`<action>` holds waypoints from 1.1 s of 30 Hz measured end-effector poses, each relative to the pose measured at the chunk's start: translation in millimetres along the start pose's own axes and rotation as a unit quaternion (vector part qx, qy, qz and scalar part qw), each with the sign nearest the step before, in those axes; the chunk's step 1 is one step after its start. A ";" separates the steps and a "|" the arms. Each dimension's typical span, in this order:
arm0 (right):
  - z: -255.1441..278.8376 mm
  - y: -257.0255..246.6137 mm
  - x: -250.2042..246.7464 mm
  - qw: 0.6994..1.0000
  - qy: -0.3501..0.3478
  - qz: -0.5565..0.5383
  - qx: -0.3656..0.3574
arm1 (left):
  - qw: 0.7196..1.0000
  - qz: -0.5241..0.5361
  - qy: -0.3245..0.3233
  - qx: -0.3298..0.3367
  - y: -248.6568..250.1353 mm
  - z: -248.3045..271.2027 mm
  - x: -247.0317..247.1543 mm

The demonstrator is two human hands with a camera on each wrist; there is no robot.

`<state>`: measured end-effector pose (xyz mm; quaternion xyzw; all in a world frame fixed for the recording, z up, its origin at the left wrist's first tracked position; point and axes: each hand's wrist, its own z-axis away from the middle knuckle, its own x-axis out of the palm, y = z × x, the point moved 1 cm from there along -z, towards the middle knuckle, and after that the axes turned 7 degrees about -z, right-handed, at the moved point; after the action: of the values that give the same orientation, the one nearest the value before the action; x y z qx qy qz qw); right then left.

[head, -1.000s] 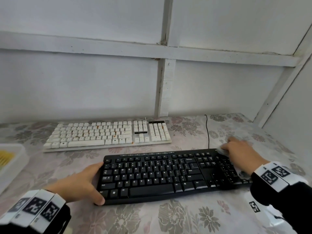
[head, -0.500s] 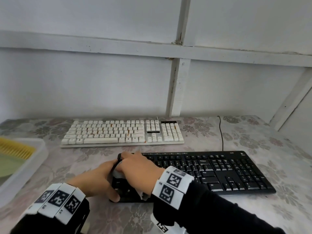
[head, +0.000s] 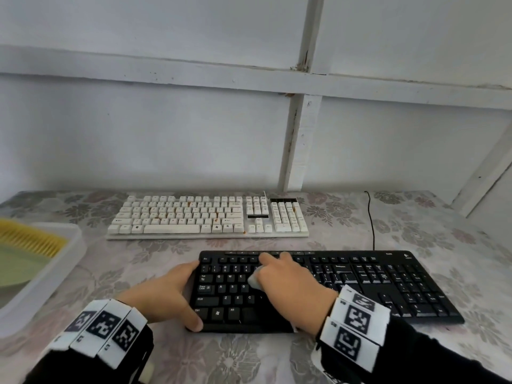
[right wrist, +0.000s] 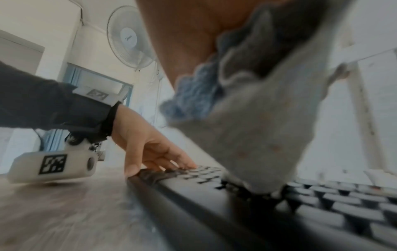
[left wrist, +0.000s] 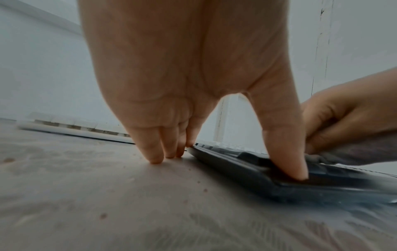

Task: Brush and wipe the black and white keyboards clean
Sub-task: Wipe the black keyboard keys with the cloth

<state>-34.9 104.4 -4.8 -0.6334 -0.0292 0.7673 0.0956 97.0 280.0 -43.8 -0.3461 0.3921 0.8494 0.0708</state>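
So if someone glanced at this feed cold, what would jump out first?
The right hand pressing a grey cloth onto the left half of the black keyboard, while the left hand steadies its left end. Behind it lies the white keyboard, some keys stained orange.

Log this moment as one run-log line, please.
phase: wiping black keyboard | right hand: holds cloth on left-half keys | left hand: steadies left end | white keyboard: behind, orange-specked
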 end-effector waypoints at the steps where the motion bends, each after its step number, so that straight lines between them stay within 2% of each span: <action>1: 0.3 4.5 -1.8 1.000 -0.003 -0.004 0.013 | 1.000 0.000 -0.002 -0.002 0.3 0.5 0.0; 5: -16.5 -5.0 -17.5 0.999 0.019 -0.037 0.020 | 1.000 0.001 0.005 -0.003 0.2 -0.4 0.6; 7: -32.5 -23.2 -17.2 0.995 0.026 -0.091 -0.011 | 1.000 0.017 0.005 -0.004 0.7 -0.3 -0.1; 9: -43.0 -43.4 -8.6 0.989 0.003 -0.137 -0.047 | 1.000 0.025 0.001 0.001 -2.5 -1.2 -0.4; 12: -44.7 -57.9 6.7 0.992 -0.009 -0.099 -0.075 | 1.000 0.026 -0.002 0.001 -8.1 -4.5 0.4; 15: -33.8 -47.2 8.1 0.995 0.004 -0.074 -0.069 | 1.000 0.013 0.006 0.001 -4.2 -4.6 0.7; 19: -13.4 -6.7 3.9 0.998 0.013 -0.045 -0.046 | 1.000 0.012 0.011 0.003 -2.4 -2.4 0.7; 22: 0.6 19.2 -1.8 1.000 -0.005 -0.020 -0.014 | 1.000 0.009 0.007 -0.001 -2.8 -2.0 0.0; 25: -1.7 25.1 -14.6 0.999 -0.023 -0.040 0.020 | 1.000 0.010 0.002 -0.012 -4.5 -1.6 -0.5; 27: -12.8 12.2 -23.6 0.998 -0.009 -0.062 0.000 | 1.000 0.005 -0.001 -0.014 -4.8 -1.7 -0.4; 31: -41.1 -41.5 -16.5 0.988 -0.013 -0.117 -0.097 | 1.000 0.010 -0.002 -0.003 2.2 -3.0 -2.0; 33: -46.8 -57.7 -4.8 0.989 -0.021 -0.102 -0.102 | 1.000 0.005 -0.005 -0.006 4.8 -3.2 -2.6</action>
<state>18.0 156.6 0.3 -0.6170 -0.1733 0.7600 0.1077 98.7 274.9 -40.6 -0.3400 0.3882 0.8540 0.0668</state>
